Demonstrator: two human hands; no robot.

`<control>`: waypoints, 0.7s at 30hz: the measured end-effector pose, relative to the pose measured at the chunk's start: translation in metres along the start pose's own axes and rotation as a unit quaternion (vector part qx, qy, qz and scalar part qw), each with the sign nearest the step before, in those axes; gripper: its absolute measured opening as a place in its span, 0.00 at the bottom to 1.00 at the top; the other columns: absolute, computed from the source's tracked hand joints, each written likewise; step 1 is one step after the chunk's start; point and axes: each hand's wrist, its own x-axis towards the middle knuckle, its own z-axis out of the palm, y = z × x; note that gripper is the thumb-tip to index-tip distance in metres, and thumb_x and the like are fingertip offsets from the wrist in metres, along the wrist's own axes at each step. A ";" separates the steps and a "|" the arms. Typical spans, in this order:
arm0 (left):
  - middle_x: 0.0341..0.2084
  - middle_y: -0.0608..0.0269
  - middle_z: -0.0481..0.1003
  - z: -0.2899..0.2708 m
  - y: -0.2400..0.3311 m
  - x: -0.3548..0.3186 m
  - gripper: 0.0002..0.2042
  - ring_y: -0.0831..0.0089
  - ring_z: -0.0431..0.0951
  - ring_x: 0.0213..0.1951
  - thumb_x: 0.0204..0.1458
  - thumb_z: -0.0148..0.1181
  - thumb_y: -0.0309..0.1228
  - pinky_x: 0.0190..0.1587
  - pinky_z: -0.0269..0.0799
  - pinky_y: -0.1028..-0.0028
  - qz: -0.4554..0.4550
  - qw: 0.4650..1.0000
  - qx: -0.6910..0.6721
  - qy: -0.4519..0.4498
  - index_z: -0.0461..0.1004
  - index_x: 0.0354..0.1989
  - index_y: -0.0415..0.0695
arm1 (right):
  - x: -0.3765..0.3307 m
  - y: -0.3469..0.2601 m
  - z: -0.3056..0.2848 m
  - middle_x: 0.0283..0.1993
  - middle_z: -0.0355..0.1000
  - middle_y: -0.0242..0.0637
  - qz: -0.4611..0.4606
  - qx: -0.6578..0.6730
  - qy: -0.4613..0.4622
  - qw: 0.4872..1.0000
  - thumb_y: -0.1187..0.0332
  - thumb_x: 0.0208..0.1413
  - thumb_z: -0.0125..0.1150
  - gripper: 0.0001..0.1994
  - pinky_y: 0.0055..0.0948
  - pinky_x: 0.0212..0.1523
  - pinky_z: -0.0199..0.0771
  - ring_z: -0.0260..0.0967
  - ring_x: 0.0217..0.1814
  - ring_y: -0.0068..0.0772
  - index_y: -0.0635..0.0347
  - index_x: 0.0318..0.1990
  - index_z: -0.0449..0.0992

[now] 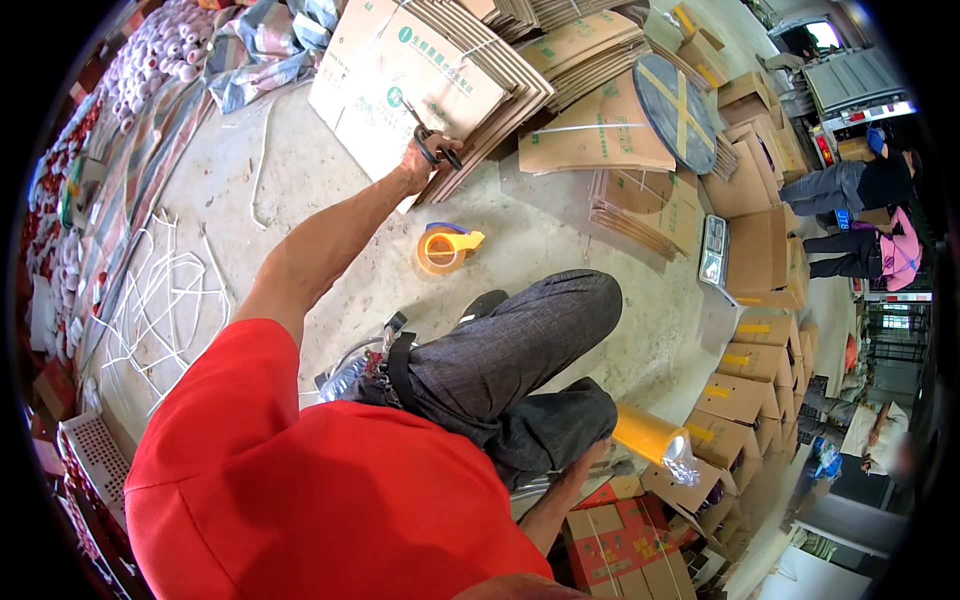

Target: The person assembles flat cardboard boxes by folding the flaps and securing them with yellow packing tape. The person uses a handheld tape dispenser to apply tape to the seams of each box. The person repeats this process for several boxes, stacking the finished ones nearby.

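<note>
In the head view, we see our left hand [416,163] in the upper middle of the frame, its fingers closed around the black handles of a pair of scissors [423,133]. The blades point up over the printed face of a strapped stack of flat brown cardboard sheets [355,85]; we cannot tell whether they touch it. Our right hand [592,458], lower right of centre, is partly hidden beside our knee, near a yellow cylindrical roll [645,435] with clear film at its end; we cannot tell whether it grips anything. Below the scissors, an orange-yellow tape dispenser [440,250] lies on the grey concrete floor [350,250]. Loose white plastic straps [150,300] tangle at the left of the frame. At upper right of centre, a dark round disc with a yellow cross [655,115] leans on more cardboard, and open brown cartons [752,250] line the right side.
</note>
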 end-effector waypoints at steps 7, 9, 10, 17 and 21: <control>0.33 0.48 0.79 -0.032 0.007 -0.014 0.20 0.58 0.83 0.28 0.61 0.54 0.30 0.33 0.79 0.66 0.066 0.995 -0.013 0.079 0.62 0.55 0.27 | 0.001 -0.001 -0.011 0.60 0.71 0.41 -0.005 -0.009 0.002 1.000 0.55 0.70 0.46 0.25 0.39 0.63 0.69 0.69 0.61 0.40 0.63 0.66 0.68; 0.27 0.48 0.79 -0.026 0.013 -0.022 0.13 0.58 0.81 0.22 0.59 0.51 0.28 0.27 0.75 0.67 0.086 0.990 0.011 0.107 0.68 0.45 0.28 | 0.001 -0.002 -0.013 0.59 0.71 0.40 -0.005 -0.013 0.003 1.000 0.56 0.70 0.46 0.25 0.39 0.63 0.69 0.69 0.61 0.39 0.63 0.66 0.68; 0.27 0.48 0.79 -0.033 0.008 -0.017 0.12 0.58 0.82 0.23 0.59 0.50 0.28 0.27 0.75 0.66 0.105 0.985 0.032 0.130 0.68 0.43 0.29 | 0.000 -0.003 -0.013 0.59 0.71 0.40 -0.004 -0.014 0.004 1.000 0.56 0.70 0.46 0.25 0.39 0.63 0.69 0.68 0.60 0.39 0.63 0.66 0.68; 0.45 0.50 0.81 -0.118 0.022 0.000 0.10 0.63 0.83 0.43 0.54 0.56 0.13 0.47 0.80 0.64 -0.001 0.995 -0.012 0.103 0.74 0.43 0.35 | 0.007 -0.004 -0.018 0.59 0.70 0.40 -0.003 -0.033 0.000 0.999 0.57 0.70 0.46 0.24 0.38 0.63 0.69 0.68 0.60 0.39 0.63 0.66 0.68; 0.50 0.55 0.79 -0.120 0.032 0.001 0.19 0.66 0.81 0.45 0.58 0.60 0.15 0.51 0.80 0.66 0.043 0.995 0.083 0.032 0.69 0.58 0.35 | 0.016 -0.004 -0.032 0.58 0.70 0.40 -0.007 -0.056 0.012 0.998 0.58 0.70 0.46 0.24 0.38 0.63 0.69 0.68 0.59 0.38 0.63 0.66 0.68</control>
